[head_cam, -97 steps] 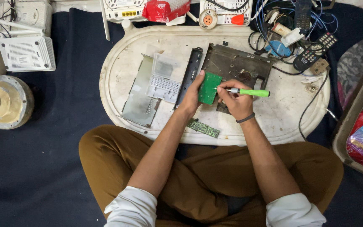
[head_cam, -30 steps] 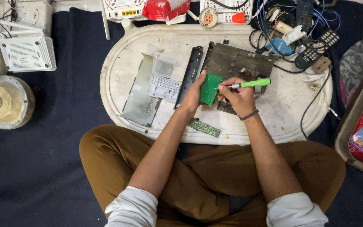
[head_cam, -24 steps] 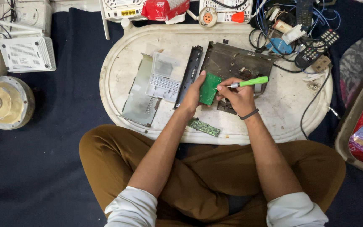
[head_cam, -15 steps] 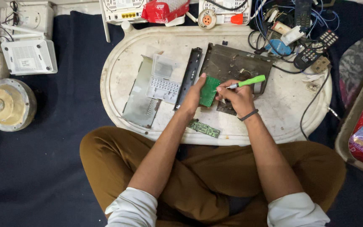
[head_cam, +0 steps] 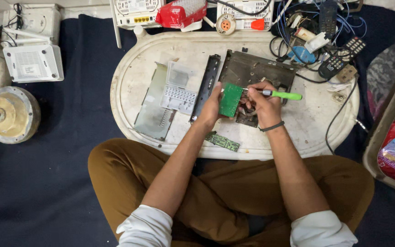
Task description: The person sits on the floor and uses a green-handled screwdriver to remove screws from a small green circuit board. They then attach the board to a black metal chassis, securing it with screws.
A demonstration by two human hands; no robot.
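My left hand (head_cam: 212,106) holds a small green circuit board (head_cam: 230,99) upright over the white oval table (head_cam: 298,132). My right hand (head_cam: 260,101) grips a green-handled screwdriver (head_cam: 280,94), its metal tip touching the board's upper right edge. Behind both hands lies a dark metal chassis (head_cam: 252,71). A black front strip (head_cam: 206,87) lies left of the board. A second narrow green circuit board (head_cam: 223,141) rests near the table's front edge.
A grey metal cover (head_cam: 152,112) and a white plastic keypad panel (head_cam: 179,87) lie at table left. Remotes and tangled cables (head_cam: 330,36) crowd the back right. White routers (head_cam: 30,61) and a round motor part (head_cam: 8,114) sit on the dark cloth at left.
The screwdriver handle has swung from tilted up back to near level, with its tip staying at the green board. Both hands stay in place over the chassis.
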